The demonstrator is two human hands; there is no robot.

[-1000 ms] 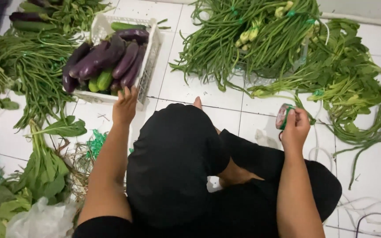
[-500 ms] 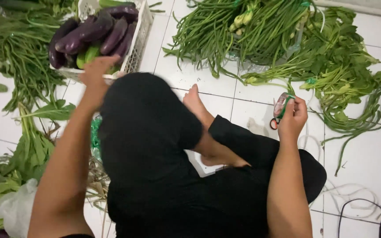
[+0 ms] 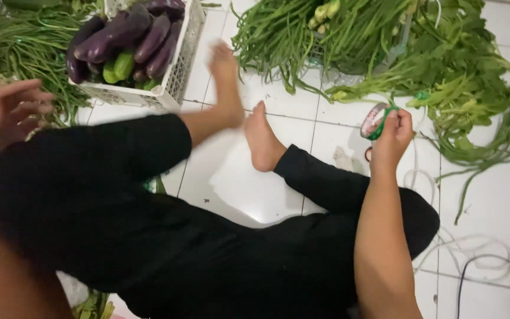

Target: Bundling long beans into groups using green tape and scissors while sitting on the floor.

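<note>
A: What is the right hand doing?

B: It is closed around a small roll of green tape, fingers curled over the rim, held up above the white tiled floor. The roll sits just in front of the heap of leafy greens and near the bundle of long beans. Compared with half a second ago, the grip and the spot look much the same.

A: And the left hand?

B: That is what differs. A moment ago it was stretched out to the edge of the white plastic crate, at the eggplants. Now it has pulled back to the left edge of the view, blurred, fingers spread and loose, holding nothing. It is well apart from the crate, over the long beans lying on that side.

A: Anything else moved?

B: The legs. The black-trousered knee that hid most of the middle has dropped, and both bare feet now show on the tiles between the crate and the beans. One foot is lifted and blurred just beside the crate's corner.

A: What is in the crate?

B: Purple eggplants with a couple of green cucumbers among them, as before.
</note>
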